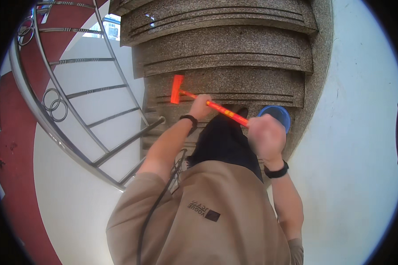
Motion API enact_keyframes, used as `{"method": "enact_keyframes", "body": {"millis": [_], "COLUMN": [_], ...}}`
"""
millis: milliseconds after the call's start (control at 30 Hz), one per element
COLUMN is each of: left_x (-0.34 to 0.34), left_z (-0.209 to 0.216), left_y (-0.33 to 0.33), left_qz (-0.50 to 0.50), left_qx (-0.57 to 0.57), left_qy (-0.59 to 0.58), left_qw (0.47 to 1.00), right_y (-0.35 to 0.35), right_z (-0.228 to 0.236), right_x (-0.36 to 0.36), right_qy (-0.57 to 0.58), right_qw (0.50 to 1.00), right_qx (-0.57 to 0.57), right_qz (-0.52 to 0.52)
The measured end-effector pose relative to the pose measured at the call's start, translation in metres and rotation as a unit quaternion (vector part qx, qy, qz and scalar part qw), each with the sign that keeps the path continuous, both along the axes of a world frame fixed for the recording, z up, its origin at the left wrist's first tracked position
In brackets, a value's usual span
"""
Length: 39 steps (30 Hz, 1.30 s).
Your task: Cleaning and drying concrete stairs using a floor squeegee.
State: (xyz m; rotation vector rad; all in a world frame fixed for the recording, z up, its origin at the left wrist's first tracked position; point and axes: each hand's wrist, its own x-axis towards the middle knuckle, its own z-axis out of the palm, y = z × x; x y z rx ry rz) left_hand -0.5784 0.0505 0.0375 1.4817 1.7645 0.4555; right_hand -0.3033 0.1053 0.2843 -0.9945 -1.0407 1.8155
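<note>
Broom [177,89] with orange bristle head and long orange handle is gripped by both closed hands, left hand [200,107] farther, right hand [266,138] nearer, over speckled granite stairs [225,48]

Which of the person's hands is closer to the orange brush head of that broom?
The left. The left hand grips the handle just below the orange brush head, while the right hand grips the far end of the handle, by the blue tub.

a bright orange-red broom [177,89] against speckled brown granite stairs [225,48], a blue bucket [276,115], a silver railing [53,101].
</note>
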Motion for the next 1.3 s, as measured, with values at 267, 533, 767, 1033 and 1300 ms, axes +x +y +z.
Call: {"method": "enact_keyframes", "body": {"millis": [267, 533, 767, 1033, 1300], "left_x": [0.018, 0.136, 0.042, 0.062, 0.171], "left_z": [-0.028, 0.007, -0.004, -0.008, 0.035], "left_y": [0.033, 0.082, 0.044, 0.047, 0.09], "left_qz": [-0.008, -0.017, -0.017, -0.052, -0.044], "left_qx": [0.106, 0.101, 0.059, 0.12, 0.114], "left_qy": [-0.037, -0.136, -0.015, -0.083, -0.191], "left_qw": [0.994, 0.985, 0.998, 0.988, 0.974], "right_y": [0.023, 0.059, 0.035, 0.026, 0.043], "right_z": [0.01, 0.087, 0.037, 0.047, 0.112], "right_x": [-0.002, 0.058, 0.002, 0.011, 0.068], "right_qy": [-0.064, -0.11, -0.043, -0.08, -0.087], "right_qw": [0.994, 0.981, 0.991, 0.982, 0.962], "right_qx": [0.01, 0.054, 0.05, 0.033, 0.082], "right_qz": [-0.091, -0.151, -0.116, -0.166, -0.246]}}
